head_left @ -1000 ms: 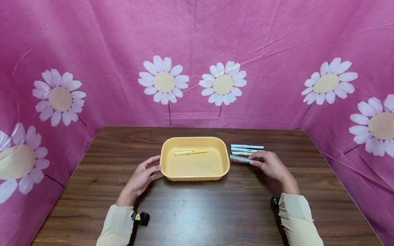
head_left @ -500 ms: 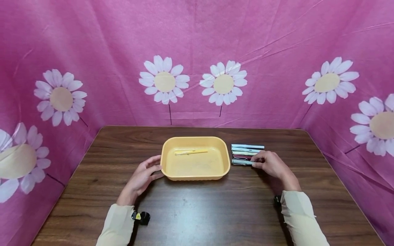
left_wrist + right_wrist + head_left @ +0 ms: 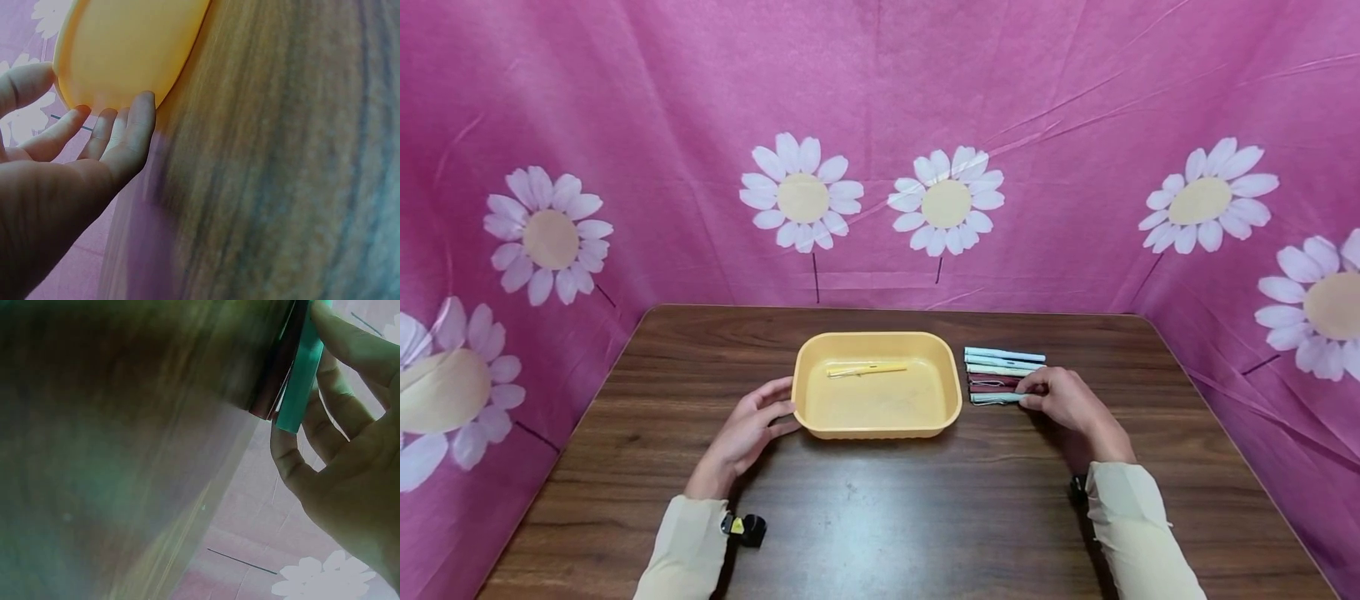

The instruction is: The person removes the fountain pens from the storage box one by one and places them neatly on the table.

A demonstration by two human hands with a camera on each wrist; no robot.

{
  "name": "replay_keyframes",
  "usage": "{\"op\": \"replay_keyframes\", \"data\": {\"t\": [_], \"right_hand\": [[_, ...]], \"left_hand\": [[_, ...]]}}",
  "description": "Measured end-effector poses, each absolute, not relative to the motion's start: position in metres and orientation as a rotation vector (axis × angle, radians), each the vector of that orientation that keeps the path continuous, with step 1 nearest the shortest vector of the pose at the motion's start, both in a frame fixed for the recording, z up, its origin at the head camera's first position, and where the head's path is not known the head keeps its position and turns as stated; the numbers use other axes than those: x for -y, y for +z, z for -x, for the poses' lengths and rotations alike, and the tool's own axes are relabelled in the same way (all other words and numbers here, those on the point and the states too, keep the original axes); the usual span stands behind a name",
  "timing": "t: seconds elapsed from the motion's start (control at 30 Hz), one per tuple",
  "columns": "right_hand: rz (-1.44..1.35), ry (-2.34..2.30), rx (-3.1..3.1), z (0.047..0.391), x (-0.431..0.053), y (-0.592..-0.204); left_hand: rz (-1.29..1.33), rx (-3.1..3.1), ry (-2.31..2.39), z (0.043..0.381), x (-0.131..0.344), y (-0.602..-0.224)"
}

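Observation:
My right hand pinches the right end of a pale green pen with a clip. That pen lies at the near side of a row, beside a dark red pen. In the right wrist view the green pen sits between thumb and fingers, close to the dark red pen. My left hand touches the left wall of a yellow plastic basin, its fingers nearly straight in the left wrist view. A yellow pen lies inside the basin.
Farther back in the row lie two light blue pens and a pale yellow-green pen, right of the basin. All stand on a brown wooden table. Behind it hangs a pink cloth printed with daisies.
The right hand has brought the green pen slightly right and toward the near edge, down beside the row. The dark red pen is uncovered more. The left hand and basin have stayed put.

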State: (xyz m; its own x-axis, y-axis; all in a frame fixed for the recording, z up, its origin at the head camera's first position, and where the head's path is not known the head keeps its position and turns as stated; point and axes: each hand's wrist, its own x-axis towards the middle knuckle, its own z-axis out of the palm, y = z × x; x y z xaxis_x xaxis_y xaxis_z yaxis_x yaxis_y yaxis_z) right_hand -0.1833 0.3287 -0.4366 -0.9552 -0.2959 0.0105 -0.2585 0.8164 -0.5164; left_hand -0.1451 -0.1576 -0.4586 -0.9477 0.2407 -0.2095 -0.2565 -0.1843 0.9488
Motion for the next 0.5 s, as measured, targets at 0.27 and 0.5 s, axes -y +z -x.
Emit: {"op": "replay_keyframes", "data": {"t": [0.27, 0.5], "right_hand": [[0.405, -0.837, -2.888, 0.1865, -0.3316, -0.438], [0.387, -0.845, -2.874, 0.1873, -0.3319, -0.4388]], "left_hand": [[0.027, -1.765, 2.192, 0.1461, 0.1576, -0.4589], [0.025, -1.759, 2.2, 0.1457, 0.1569, -0.4589]]}}
